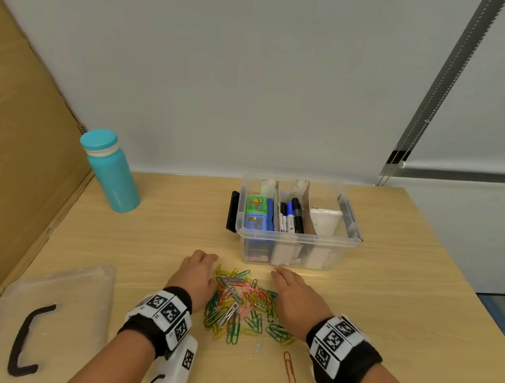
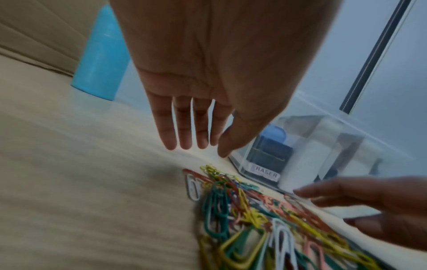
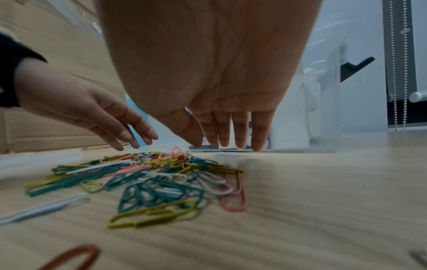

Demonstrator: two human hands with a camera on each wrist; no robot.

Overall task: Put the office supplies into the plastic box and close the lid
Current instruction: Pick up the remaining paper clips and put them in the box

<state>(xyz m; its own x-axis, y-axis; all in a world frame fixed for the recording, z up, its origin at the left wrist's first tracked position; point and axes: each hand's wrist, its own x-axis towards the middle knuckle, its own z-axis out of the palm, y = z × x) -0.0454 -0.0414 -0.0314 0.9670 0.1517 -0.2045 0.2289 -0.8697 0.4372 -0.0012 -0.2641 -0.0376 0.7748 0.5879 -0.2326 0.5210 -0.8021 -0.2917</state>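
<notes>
A heap of coloured paper clips (image 1: 242,302) lies on the wooden table just in front of the clear plastic box (image 1: 299,238). The box stands open, with erasers, markers and a white item in its divided compartments. My left hand (image 1: 197,274) is at the heap's left side and my right hand (image 1: 292,292) at its right side, both with fingers straight, holding nothing. In the wrist views the left fingers (image 2: 182,131) and right fingers (image 3: 240,131) hover just above the table, near the clips (image 2: 242,204) (image 3: 152,175). The clear lid (image 1: 54,311) with a black handle lies at the near left.
A teal bottle (image 1: 108,170) stands at the back left beside a cardboard panel (image 1: 15,150). A white clip (image 1: 256,347) and a red clip (image 1: 290,370) lie loose near the front. The table edge runs along the right.
</notes>
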